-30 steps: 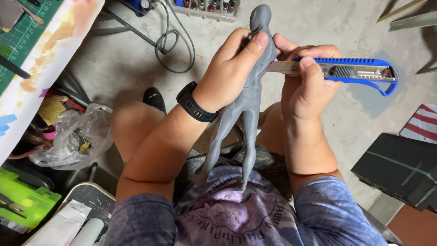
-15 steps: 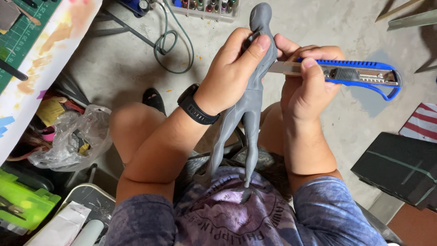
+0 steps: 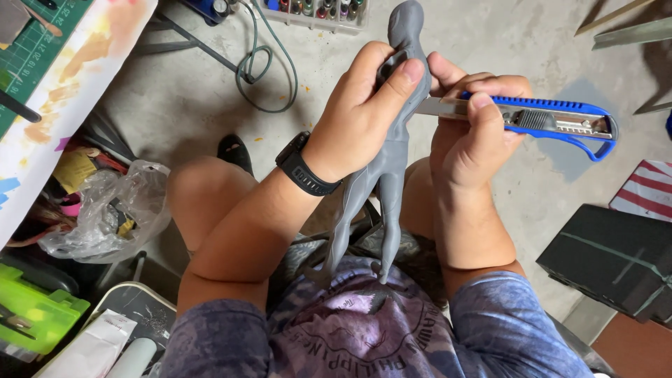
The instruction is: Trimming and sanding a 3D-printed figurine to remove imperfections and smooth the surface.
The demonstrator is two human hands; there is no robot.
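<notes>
The left hand (image 3: 364, 115) is clamped around the upper body of a slim grey figurine (image 3: 388, 164), thumb laid across the chest and fingers wrapped behind the shoulders. The figurine is held in the air over the person's lap, head toward 12 o'clock and its two thin legs pointing down to 6 o'clock, where the feet nearly meet the purple printed shirt (image 3: 357, 329).

The right hand (image 3: 476, 143) is closed tight on a blue utility knife (image 3: 553, 120), thumb pressed on top near the blade end. The handle runs out toward 3 o'clock, and the metal blade (image 3: 437, 106) reaches in to the figurine's side just below the neck, touching or almost touching the grey surface; the exact contact point is hidden behind the left thumb.

As for progress, the figurine looks fully shaped, with head, torso and legs smooth and one even grey. No shavings show on the lap or the floor, so the trimming seems to be at a small spot near the shoulder, with the rest of the body untouched by the knife as far as can be seen.

Around it: a black wristband (image 3: 306, 173) on the left wrist, a coiled green cable (image 3: 262, 66) at 11 o'clock, a crumpled plastic bag (image 3: 105, 210) at 9 o'clock, and a dark box (image 3: 616, 255) at 4 o'clock.
</notes>
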